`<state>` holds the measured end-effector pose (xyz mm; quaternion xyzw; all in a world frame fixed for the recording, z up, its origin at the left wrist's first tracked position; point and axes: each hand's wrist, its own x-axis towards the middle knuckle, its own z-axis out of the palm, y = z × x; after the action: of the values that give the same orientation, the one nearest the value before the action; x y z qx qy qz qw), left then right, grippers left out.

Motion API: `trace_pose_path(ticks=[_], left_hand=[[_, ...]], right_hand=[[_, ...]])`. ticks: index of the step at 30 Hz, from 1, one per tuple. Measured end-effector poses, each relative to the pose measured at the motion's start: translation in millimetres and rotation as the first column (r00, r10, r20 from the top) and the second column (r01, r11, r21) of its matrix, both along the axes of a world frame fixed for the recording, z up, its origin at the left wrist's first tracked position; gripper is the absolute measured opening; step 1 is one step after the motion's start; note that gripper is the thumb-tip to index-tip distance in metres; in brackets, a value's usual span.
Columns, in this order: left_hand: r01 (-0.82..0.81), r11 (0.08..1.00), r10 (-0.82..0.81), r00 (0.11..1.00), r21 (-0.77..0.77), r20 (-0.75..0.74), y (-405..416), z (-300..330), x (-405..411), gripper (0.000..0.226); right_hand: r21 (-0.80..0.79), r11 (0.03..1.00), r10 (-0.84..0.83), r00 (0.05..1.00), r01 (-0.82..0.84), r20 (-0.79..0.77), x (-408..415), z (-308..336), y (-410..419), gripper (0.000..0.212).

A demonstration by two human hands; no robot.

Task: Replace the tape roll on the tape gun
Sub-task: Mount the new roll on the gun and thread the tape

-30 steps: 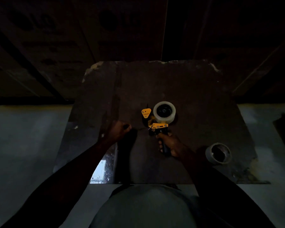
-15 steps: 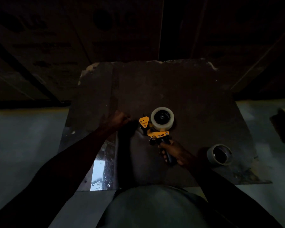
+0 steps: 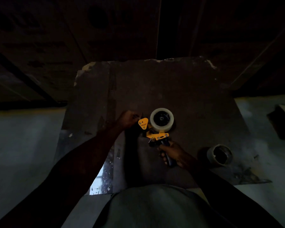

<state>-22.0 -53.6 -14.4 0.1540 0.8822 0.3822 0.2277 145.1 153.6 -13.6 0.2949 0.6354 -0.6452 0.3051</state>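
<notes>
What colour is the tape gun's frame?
Yellow-orange, with a dark handle gripped by the right hand; the tape gun shows clearly in the head view.

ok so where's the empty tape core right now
In the head view the empty tape core sits on the dark board, near its right front corner, just right of the right hand.

Dark worn board [image 3: 179,89] laid flat, chipped pale at its far corners, shiny reflective strip [image 3: 104,178] seen along its near left edge, grey floor [image 3: 23,145] spread on both sides, dim cardboard boxes [image 3: 72,30] stacked behind
</notes>
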Motion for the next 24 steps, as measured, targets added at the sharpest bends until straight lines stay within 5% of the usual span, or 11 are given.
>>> trace_pose_path(ticks=[3,10,15,22,24], left_hand=[[-0.091,0.990,0.083,0.993,0.110,0.082,4,-2,8,0.018],[-0.330,0.934,0.318,0.942,0.135,0.105,4,-11,16,0.028],[-0.383,0.909,0.333,0.904,0.162,0.267,2,-13,33,0.049],[-0.460,0.854,0.361,0.861,0.244,0.359,8,-17,44,0.024],[-0.463,0.853,0.369,0.862,0.243,0.347,7,-17,44,0.028]], right_hand=[[-0.012,1.000,0.013,1.000,-0.013,-0.004,0,5,0,0.011],[0.003,0.999,0.041,0.999,-0.041,-0.028,0,5,3,0.015],[-0.005,0.999,0.037,0.999,-0.037,-0.027,1,3,4,0.015],[0.057,0.998,0.033,0.997,-0.029,-0.067,3,-3,4,0.011],[0.192,0.981,0.052,0.989,-0.024,-0.140,4,-8,4,0.024]])
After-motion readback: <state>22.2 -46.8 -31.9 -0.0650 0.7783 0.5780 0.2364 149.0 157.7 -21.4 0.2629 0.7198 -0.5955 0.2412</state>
